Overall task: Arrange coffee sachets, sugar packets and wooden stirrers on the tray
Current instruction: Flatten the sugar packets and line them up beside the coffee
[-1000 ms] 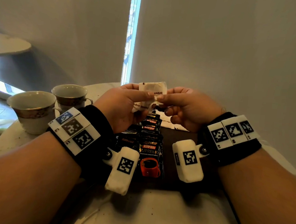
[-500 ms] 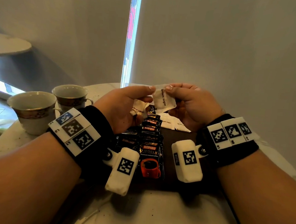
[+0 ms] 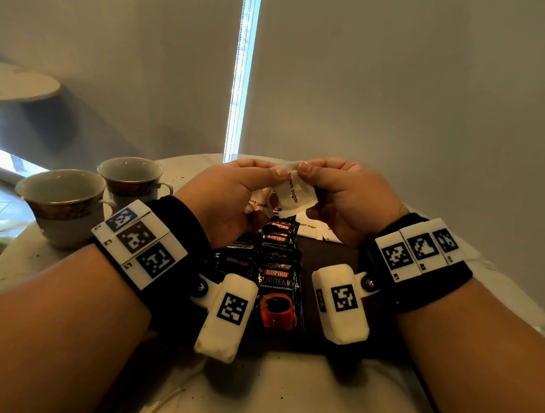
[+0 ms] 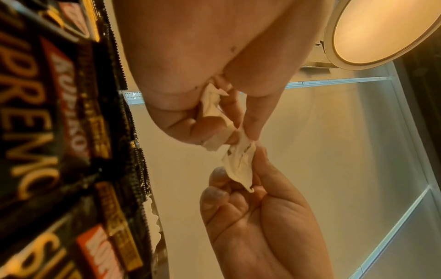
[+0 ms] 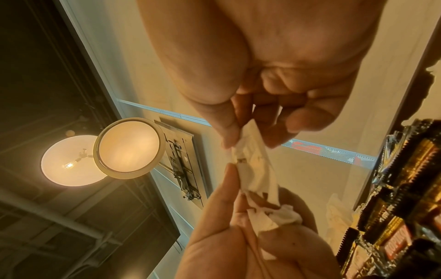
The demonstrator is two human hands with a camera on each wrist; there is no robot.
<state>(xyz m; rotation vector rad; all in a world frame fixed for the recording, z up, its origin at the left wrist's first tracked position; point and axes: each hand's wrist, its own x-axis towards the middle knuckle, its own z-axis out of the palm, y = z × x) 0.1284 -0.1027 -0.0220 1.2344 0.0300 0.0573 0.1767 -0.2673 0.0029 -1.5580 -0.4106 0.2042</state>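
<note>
Your left hand (image 3: 233,194) and right hand (image 3: 346,195) both pinch one white brown-sugar packet (image 3: 293,193) at its top edge, held up above the far end of the dark tray (image 3: 332,252); left fingers also curl round more packets; coffee sachets (image 3: 276,271) lie on tray, two cups (image 3: 71,202) left on worktop

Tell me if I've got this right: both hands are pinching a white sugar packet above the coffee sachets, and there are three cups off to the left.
Nearly. The head view shows two cups on the left, not three. The rest holds: the left hand and right hand pinch the white sugar packet above the coffee sachets.
</note>
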